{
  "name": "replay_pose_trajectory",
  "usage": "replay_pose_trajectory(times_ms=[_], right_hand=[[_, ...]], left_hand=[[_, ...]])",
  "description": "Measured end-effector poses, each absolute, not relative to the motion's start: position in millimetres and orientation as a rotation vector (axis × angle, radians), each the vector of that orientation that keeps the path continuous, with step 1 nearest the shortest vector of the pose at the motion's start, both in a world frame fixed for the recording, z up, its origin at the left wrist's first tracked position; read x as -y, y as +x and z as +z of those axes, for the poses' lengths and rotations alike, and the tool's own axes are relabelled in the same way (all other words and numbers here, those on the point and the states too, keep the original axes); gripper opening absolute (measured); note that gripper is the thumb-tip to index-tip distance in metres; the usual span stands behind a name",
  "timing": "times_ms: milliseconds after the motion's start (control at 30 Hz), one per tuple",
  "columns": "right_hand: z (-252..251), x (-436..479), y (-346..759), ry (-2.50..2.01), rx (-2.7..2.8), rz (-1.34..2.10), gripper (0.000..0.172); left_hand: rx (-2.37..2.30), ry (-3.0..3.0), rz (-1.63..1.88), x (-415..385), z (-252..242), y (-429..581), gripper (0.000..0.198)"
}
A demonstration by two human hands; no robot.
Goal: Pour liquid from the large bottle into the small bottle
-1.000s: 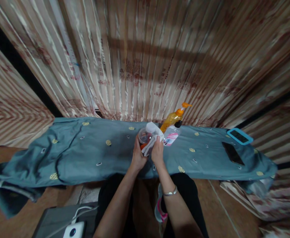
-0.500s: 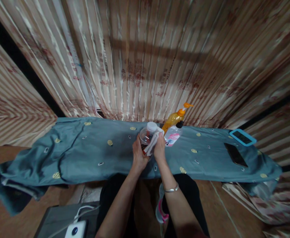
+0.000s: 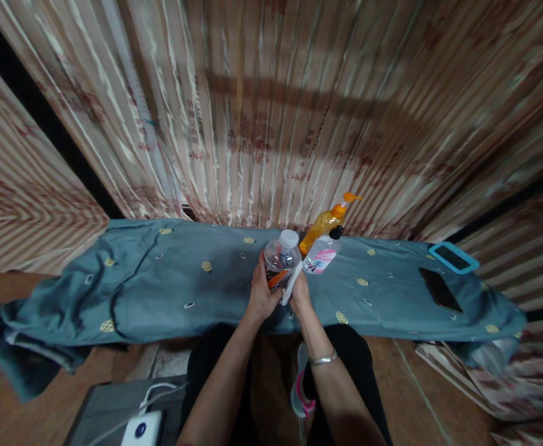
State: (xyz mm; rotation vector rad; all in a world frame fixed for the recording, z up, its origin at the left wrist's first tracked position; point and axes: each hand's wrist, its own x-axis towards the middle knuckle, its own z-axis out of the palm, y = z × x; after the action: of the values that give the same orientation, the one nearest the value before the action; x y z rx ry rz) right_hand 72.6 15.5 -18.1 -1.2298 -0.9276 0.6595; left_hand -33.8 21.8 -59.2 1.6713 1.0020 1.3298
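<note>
A clear plastic bottle (image 3: 281, 253) with a white cap and an orange and dark label stands upright between my hands. My left hand (image 3: 262, 296) is wrapped round its left side. In my right hand (image 3: 300, 293) is a folded white cloth (image 3: 292, 284), pressed to the bottle's right side; the fingertips are partly hidden. Just right of them stand a clear bottle (image 3: 321, 255) with a black cap and pink label, and a yellow pump bottle (image 3: 322, 229) with an orange pump behind it.
The bench has a blue-green patterned cloth (image 3: 160, 279). At its right end lie a blue-framed device (image 3: 454, 257) and a dark phone (image 3: 440, 290). A white device (image 3: 142, 428) with a cable rests on a grey surface at lower left. A pleated curtain hangs behind.
My right hand has moved down with the cloth, from the bottle's upper side to its lower right side. The bottle has shifted slightly right, and more of its orange label shows.
</note>
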Motion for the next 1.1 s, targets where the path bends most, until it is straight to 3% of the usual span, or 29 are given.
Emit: replay_pose_trajectory(times_ms=[133, 267, 433, 667, 967, 1100], right_hand=[[11, -24, 84, -1.21, 0.884, 0.662, 0.048], [18, -28, 87, -1.23, 0.914, 0.642, 0.043], [-15, -30, 79, -1.276, 0.879, 0.74, 0.038], [-62, -11, 72, -1.391, 0.802, 0.909, 0.035], [10, -22, 94, -1.252, 0.876, 0.736, 0.046], [14, -22, 89, -1.227, 0.932, 0.689, 0.044]], left_hand=[[-1.081, 1.729, 1.343, -23, -60, -35, 0.112], [-1.151, 1.756, 1.371, -24, -61, -34, 0.115], [-1.059, 1.662, 1.36, -20, -63, -34, 0.119], [-0.934, 1.689, 1.318, -20, -59, -40, 0.103], [-1.029, 1.686, 1.367, -20, -54, -38, 0.106], [-1.084, 1.724, 1.409, -20, -53, -38, 0.107]])
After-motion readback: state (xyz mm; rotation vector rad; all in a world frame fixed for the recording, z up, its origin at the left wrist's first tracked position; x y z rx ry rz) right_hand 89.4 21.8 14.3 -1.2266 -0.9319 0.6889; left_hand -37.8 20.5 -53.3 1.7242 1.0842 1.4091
